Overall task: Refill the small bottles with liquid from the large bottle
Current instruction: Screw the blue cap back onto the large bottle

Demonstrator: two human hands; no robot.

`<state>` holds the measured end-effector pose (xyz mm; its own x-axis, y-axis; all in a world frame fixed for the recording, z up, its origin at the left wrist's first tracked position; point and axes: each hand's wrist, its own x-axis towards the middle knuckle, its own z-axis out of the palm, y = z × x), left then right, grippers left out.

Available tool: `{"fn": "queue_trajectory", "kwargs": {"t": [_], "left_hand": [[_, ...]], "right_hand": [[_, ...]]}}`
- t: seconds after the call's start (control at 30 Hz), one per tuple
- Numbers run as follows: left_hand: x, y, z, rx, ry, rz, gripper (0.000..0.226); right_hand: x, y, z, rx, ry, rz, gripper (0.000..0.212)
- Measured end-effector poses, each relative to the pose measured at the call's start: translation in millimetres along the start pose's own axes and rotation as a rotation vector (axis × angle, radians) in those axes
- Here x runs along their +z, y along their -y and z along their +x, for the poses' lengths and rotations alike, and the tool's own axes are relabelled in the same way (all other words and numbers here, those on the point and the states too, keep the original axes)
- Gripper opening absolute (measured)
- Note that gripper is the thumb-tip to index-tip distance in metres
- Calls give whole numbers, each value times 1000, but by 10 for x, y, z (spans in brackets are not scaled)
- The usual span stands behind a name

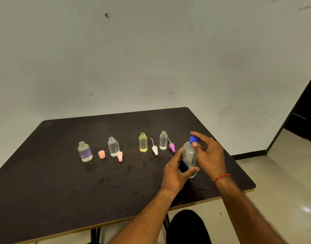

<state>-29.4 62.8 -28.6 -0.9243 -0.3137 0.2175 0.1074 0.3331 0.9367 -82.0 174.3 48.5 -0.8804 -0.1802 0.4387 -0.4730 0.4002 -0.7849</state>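
Note:
The large clear bottle (189, 155) with a blue label stands upright on the right side of the dark table (63, 191). My left hand (177, 170) grips its lower body. My right hand (210, 154) pinches its blue cap (194, 139) with thumb and fingers. Several small bottles stand open in a row to the left: a purple-labelled one (85, 151), a clear one (113, 146), a yellow one (143, 142) and another clear one (163, 140).
Loose caps lie between the small bottles: a pink cap (101, 154), a pink spray top (119, 156), a white spray top (155, 150) and a purple spray top (172, 147). The table's right edge is close to the large bottle. A dark doorway (306, 117) opens at the right.

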Motion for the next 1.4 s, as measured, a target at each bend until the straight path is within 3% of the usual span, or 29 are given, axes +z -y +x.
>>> {"fn": "queue_trajectory", "kwargs": {"t": [0.17, 0.37, 0.47, 0.6, 0.87, 1.07, 1.4], "left_hand": [[6, -11, -6, 3, -7, -3, 78], [4, -18, -2, 29, -9, 14, 77], [12, -15, -8, 27, -9, 7, 76], [11, 16, -1, 15, -6, 16, 78], [7, 14, 0, 23, 2, 9, 77], [-5, 1, -8, 13, -9, 20, 76], [121, -49, 123, 17, 46, 18, 80]], "right_hand": [[48, 23, 32, 22, -90, -49, 29], [7, 28, 29, 11, -24, 41, 57], [9, -14, 7, -26, 13, 61, 42], [41, 7, 17, -12, -70, 11, 27], [10, 19, 17, -21, -7, 55, 49], [8, 10, 28, -38, -32, 25, 28], [-15, -4, 134, 47, -130, -61, 34]]}}
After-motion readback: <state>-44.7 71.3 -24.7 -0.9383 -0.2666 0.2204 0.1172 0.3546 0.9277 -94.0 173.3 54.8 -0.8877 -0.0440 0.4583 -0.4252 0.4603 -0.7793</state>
